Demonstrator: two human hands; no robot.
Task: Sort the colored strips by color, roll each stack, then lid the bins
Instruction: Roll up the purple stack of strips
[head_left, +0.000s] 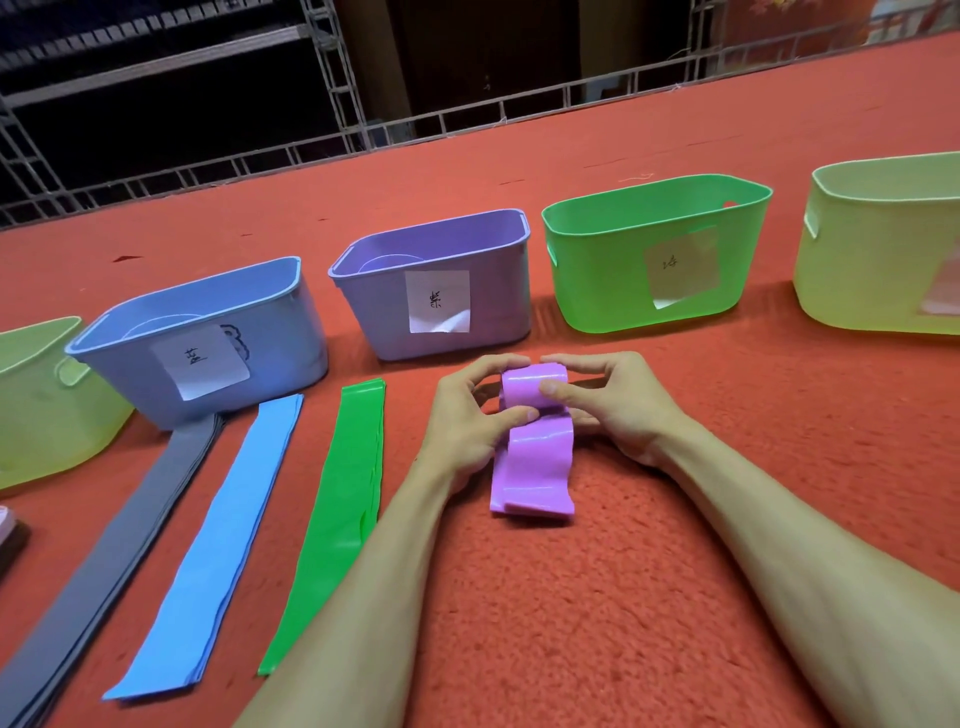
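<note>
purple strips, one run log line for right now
step: rolling; left hand and right hand: grip purple strips, partly rolled; green strips: flat; purple bin: unlidded

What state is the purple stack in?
The purple stack is partly rolled: left hand and right hand grip its rolled far end; the near end lies loose.

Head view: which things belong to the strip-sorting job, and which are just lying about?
Job: purple strips, gripped and half rolled by left hand and right hand; green strips; blue strips; grey strips; blue bin; purple bin; green bin; left yellow-green bin; right yellow-green bin.
Lying about: dark object at left edge; metal railing behind.
</note>
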